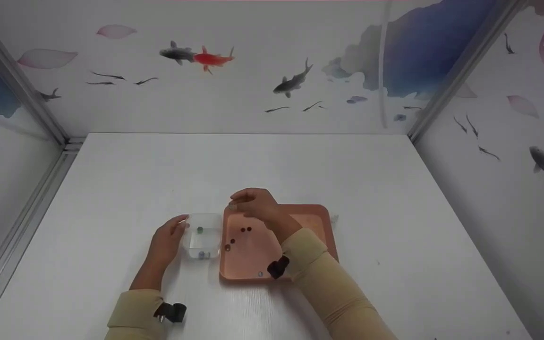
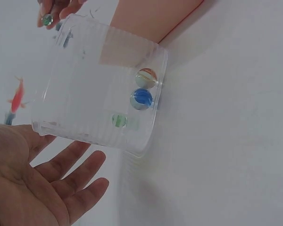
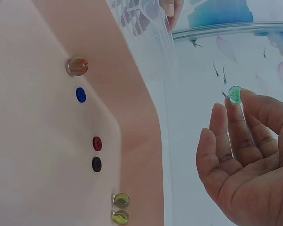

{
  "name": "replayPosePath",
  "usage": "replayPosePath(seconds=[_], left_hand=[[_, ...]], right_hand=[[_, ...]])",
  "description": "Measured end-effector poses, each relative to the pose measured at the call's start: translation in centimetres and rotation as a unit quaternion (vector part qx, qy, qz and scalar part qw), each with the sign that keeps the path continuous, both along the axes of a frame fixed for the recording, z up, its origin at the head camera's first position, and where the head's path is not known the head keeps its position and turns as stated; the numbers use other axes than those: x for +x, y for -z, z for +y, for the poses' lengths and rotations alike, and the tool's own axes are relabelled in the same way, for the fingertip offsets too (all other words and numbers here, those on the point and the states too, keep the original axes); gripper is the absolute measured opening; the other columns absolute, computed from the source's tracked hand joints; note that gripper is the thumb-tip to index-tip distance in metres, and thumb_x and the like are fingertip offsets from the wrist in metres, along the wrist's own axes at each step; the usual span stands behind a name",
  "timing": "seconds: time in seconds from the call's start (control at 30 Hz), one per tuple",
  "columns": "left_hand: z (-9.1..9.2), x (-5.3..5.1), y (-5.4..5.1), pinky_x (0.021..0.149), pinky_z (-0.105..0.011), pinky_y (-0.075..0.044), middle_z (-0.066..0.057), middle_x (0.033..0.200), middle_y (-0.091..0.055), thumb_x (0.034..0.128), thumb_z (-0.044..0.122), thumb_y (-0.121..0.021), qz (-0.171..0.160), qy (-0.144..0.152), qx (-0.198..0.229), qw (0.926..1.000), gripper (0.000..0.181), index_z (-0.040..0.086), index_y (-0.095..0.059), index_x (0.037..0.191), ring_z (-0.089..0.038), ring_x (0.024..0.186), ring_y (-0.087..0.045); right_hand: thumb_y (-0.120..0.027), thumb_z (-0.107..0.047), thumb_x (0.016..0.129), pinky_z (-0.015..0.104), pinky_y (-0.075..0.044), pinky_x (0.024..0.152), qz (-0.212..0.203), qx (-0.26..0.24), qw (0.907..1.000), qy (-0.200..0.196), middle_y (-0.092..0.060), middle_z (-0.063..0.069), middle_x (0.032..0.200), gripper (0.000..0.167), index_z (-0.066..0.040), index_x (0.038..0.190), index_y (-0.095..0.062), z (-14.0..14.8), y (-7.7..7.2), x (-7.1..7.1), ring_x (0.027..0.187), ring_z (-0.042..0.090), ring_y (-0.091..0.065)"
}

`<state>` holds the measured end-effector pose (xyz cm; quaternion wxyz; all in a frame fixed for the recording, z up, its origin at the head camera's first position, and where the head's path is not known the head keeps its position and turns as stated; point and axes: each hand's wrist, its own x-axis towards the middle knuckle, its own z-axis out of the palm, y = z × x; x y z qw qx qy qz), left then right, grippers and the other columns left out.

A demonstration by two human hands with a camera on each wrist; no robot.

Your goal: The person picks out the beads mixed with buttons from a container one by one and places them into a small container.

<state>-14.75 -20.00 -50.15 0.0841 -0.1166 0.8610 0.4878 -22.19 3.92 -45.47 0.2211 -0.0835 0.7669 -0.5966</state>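
My right hand (image 1: 255, 204) is over the far left corner of the pink tray (image 1: 300, 222). Its thumb and a finger pinch a green glass marble (image 3: 235, 94). On the left, my left hand (image 1: 165, 238) touches the far left side of a clear plastic box (image 1: 206, 221), its lower fingers extended. Inside the box lie a blue and white marble (image 2: 141, 99), an orange and white marble (image 2: 146, 77) and a green marble (image 2: 119, 120). The tray holds a blue button (image 3: 81, 94), a red button (image 3: 97, 143), a black button (image 3: 97, 164), two yellowish marbles (image 3: 121, 200) and an orange-streaked marble (image 3: 78, 66).
The box stands close to the tray's left edge on a white table (image 1: 253, 165). Another marble (image 1: 260, 274) lies near the tray's front edge. A small translucent item (image 1: 335, 219) is beside the tray's right edge. Fish-patterned walls (image 1: 253, 104) enclose the table.
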Motion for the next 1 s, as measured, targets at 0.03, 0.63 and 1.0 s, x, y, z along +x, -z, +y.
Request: replayPosePath(seconds=[0.03, 0.63, 1.0], left_hand=[[0.0, 0.0, 0.0, 0.113, -0.054, -0.028, -0.022, 0.144, -0.046, 0.1059, 0.023, -0.036, -0.001, 0.000, -0.001, 1.0000, 0.042, 0.007, -0.043, 0.144, -0.040, 0.137, -0.036], [0.0, 0.1, 0.1, 0.112, -0.055, -0.030, -0.023, 0.144, -0.045, 0.1060, 0.024, -0.038, 0.005, 0.002, 0.003, 1.0000, 0.042, 0.006, -0.044, 0.143, -0.041, 0.136, -0.038], [-0.1, 0.1, 0.0, 0.114, -0.054, -0.027, -0.021, 0.148, -0.041, 0.1063, 0.026, -0.037, 0.009, 0.005, -0.006, 0.9999, 0.043, 0.007, -0.044, 0.144, -0.040, 0.139, -0.033]], right_hand=[[-0.069, -0.015, 0.090, 0.038, -0.051, 0.094, 0.000, 0.002, 1.0000, 0.000, -0.067, 0.004, 0.109, 0.027, -0.009, 0.116, -0.067, -0.1, 0.0, 0.0, 0.105, 0.020, -0.063], [-0.069, -0.011, 0.090, 0.043, -0.052, 0.094, -0.001, 0.001, 0.9998, -0.020, -0.070, 0.003, 0.103, 0.022, -0.008, 0.111, -0.069, -1.9, -0.5, 0.5, 0.097, 0.016, -0.065], [-0.069, -0.011, 0.090, 0.038, -0.053, 0.090, -0.001, 0.008, 0.9993, -0.037, -0.070, 0.002, 0.102, 0.020, -0.010, 0.110, -0.070, -2.9, -0.8, 0.9, 0.097, 0.015, -0.064]])
